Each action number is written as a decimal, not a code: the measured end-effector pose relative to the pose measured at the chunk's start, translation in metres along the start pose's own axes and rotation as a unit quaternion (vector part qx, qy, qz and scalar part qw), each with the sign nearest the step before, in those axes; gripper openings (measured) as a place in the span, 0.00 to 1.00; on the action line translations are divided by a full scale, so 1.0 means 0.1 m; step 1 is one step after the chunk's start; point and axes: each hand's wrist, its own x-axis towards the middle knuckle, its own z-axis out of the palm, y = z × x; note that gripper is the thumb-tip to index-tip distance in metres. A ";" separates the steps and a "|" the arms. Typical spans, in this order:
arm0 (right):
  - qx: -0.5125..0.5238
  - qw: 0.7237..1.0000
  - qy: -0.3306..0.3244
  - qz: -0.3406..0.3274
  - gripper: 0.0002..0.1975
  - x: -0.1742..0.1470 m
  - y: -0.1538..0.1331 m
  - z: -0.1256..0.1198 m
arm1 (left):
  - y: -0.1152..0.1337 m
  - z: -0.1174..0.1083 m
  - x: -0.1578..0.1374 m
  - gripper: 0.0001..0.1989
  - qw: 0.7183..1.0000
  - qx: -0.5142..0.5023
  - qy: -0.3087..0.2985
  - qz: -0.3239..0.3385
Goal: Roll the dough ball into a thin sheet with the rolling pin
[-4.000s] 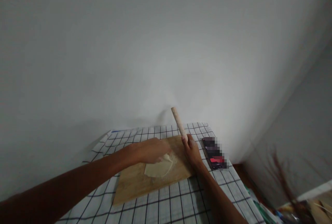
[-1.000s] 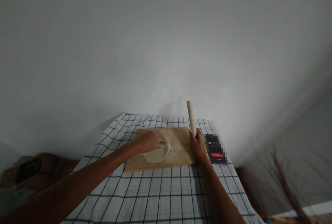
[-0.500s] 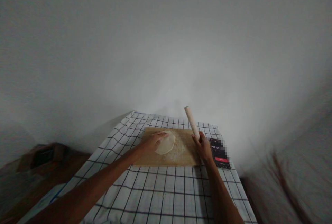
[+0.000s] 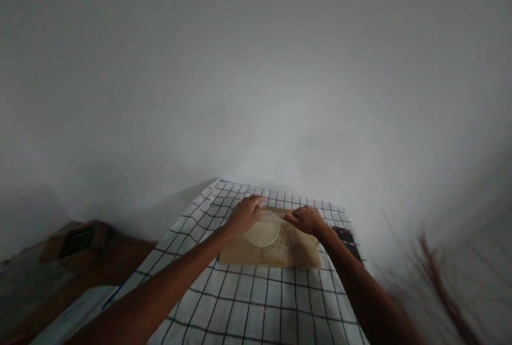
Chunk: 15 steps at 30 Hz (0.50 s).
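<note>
Down comes the rolling pin [image 4: 272, 217], raised upright half a second ago, now swung flat and level between the two hands! Far out to the left of the left grip [image 4: 245, 215], a box [image 4: 76, 242] sits low in shadow. That left grip is at the pin's left end, fingers bent, though whether they've closed on it I cannot tell. Just right of it and nearer the wearer, the round dough [image 4: 262, 235] lies flat on the floured board [image 4: 240, 257], pin over its far edge. Across to the right grip [image 4: 307, 219]: fingers curled tight around the pin's other end, blurred. Beyond it, to the right, rests the phone [image 4: 347, 239] on the check-clothed worktop [image 4: 256, 302].
</note>
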 end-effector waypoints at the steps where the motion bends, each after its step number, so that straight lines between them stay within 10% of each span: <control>1: -0.010 1.000 -0.012 -0.007 0.40 0.03 0.03 -0.02 | -0.01 0.09 0.00 0.17 1.000 0.023 -0.004 -0.014; 9: -0.017 0.996 -0.079 -0.043 0.41 0.22 0.27 0.00 | -0.08 0.54 0.09 0.16 0.994 0.102 -0.003 -0.039; 15: 0.008 1.000 -0.005 -0.020 0.30 0.14 0.32 0.30 | -0.14 0.75 0.17 0.19 0.993 0.119 -0.004 -0.015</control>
